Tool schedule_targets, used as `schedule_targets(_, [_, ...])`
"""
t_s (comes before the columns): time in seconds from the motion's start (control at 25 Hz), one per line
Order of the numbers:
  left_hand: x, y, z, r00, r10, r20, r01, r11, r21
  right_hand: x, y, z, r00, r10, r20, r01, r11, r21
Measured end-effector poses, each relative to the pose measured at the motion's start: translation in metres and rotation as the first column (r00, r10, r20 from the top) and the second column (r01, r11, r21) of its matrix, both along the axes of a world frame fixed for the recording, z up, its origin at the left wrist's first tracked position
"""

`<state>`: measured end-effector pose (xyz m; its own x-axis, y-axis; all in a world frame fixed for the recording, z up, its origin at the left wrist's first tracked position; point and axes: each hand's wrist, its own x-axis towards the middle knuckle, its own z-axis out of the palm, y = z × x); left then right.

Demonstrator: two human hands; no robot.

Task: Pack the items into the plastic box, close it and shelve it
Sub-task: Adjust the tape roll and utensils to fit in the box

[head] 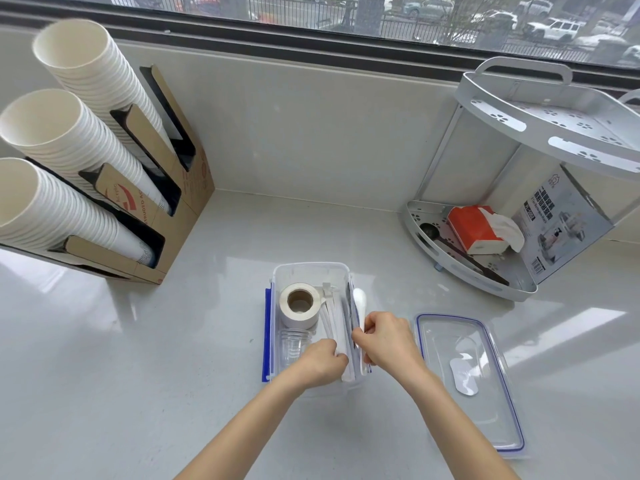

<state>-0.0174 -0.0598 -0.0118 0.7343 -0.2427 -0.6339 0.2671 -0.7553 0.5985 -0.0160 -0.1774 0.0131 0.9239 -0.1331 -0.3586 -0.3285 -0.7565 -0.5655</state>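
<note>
The clear plastic box [310, 271] is being kept near the bench's front edge, lid [471, 382] lying just right of it. White wrapped sticks [334, 327] inside are being pinched by the left hand [320, 363], while a white spoon [360, 306] at the box's right wall is being gripped by the right hand [384, 339].

Bare counter [173, 341] left of box [308, 271]

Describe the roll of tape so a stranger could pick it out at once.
On the grey counter, below the window, stands a clear plastic box. The roll of tape sits in its far left corner: white, thick, with a brown cardboard core, unlike the clear cups beside it.
</note>
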Motion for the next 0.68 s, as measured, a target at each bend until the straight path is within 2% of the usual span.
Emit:
schedule_targets(0.12, [0.002, 0.013, 0.011, 0.99, -0.018, 0.142, 0.018, 1.0, 0.002, 0.003, 0.009, 0.001, 1.0, 0.011, 0.005, -0.011, 1.0, -0.021])
schedule_targets(0.2, [0.003, 0.025, 0.017, 0.95, 0.009, 0.311, -0.019, 0.999, 0.031, 0.005, 0.017, 0.002, 0.999, 0.044, -0.007, -0.045, 0.996, -0.078])
schedule_targets(0.32, [0.004, 0.04, 0.017, 0.861, -0.116, 0.495, 0.005, 0.975, 0.22, 0.004, 0.031, 0.005, 0.99, 0.125, -0.057, -0.134, 0.971, -0.199])
schedule_targets(0.44, [0.003, 0.046, 0.01, 0.811, -0.276, 0.516, 0.071, 0.922, 0.381, 0.0, 0.043, 0.005, 0.978, 0.177, -0.108, -0.199, 0.945, -0.26])
schedule_targets(0.68, [0.002, 0.049, 0.004, 0.792, -0.296, 0.534, 0.069, 0.912, 0.404, 0.003, 0.052, -0.001, 0.969, 0.186, -0.164, -0.23, 0.921, -0.313])
